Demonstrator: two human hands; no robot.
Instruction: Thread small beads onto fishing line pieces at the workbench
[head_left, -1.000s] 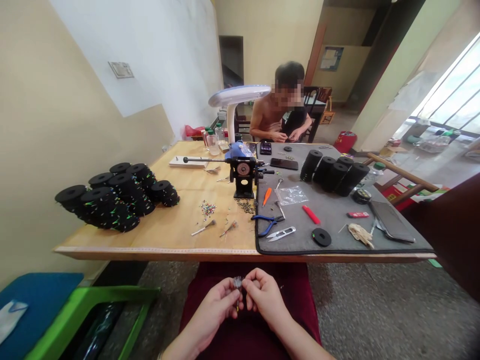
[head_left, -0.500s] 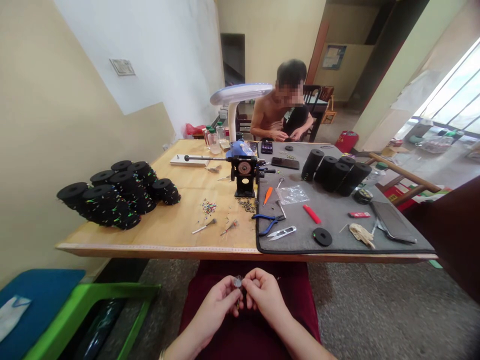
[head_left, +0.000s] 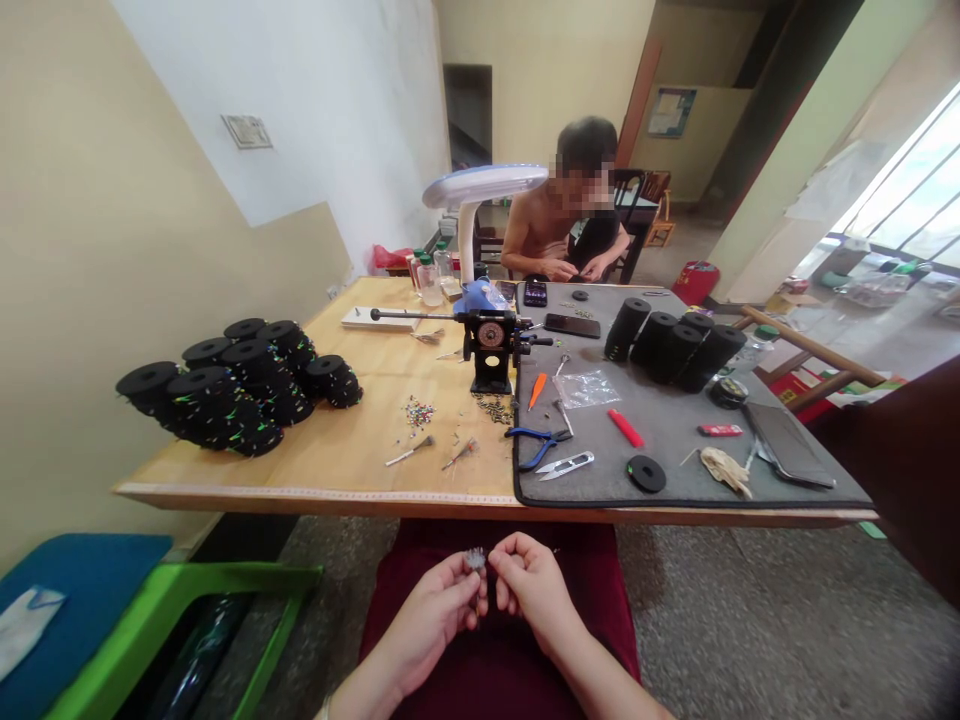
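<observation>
Low over the dark red cloth [head_left: 495, 665] on my lap, my left hand [head_left: 450, 595] is closed around a small greyish bundle [head_left: 474, 560]. Its splayed, spiky top sticks out between thumb and forefinger; the rest is hidden by my fingers. Just to the right, apart from the bundle by a narrow gap, my right hand [head_left: 529, 580] pinches thumb and forefinger together. Whatever lies in that pinch is too small to make out. On the table edge beyond are two thin brush-like bundles [head_left: 409, 451] and a heap of tiny coloured beads [head_left: 418, 411].
Black foam spools [head_left: 255, 390] with coloured bits stack at left; plain black spools [head_left: 667, 340] stand on the grey mat [head_left: 600, 470]. Snips [head_left: 566, 466], blue-handled pliers [head_left: 536, 447] and a small black crank machine [head_left: 491, 350] lie between. A co-worker [head_left: 559, 225] sits opposite.
My right hand has drawn slightly right, away from the bundle, so a gap shows between the hands. The bundle has turned a little in my left fingers.
</observation>
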